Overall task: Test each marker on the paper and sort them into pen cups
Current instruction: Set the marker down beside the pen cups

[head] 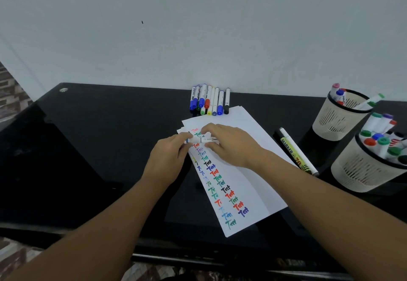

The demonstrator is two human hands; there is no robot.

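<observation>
Your left hand (169, 155) pinches what looks like the cap end of a white marker (201, 140) while your right hand (229, 144) grips its barrel, just above the paper (253, 148). Pull unevenly and the tip could smear the written rows, or the cap could skip toward the pen cups (337, 115).

**Room and furnishings**

Plain pale wall (198, 27), one small dark mark (142, 22) well above the fingers. Glossy black desk (88, 137) butts against it, metal fitting (63, 89) at far left corner. Patterned floor (13, 256) below.
</observation>
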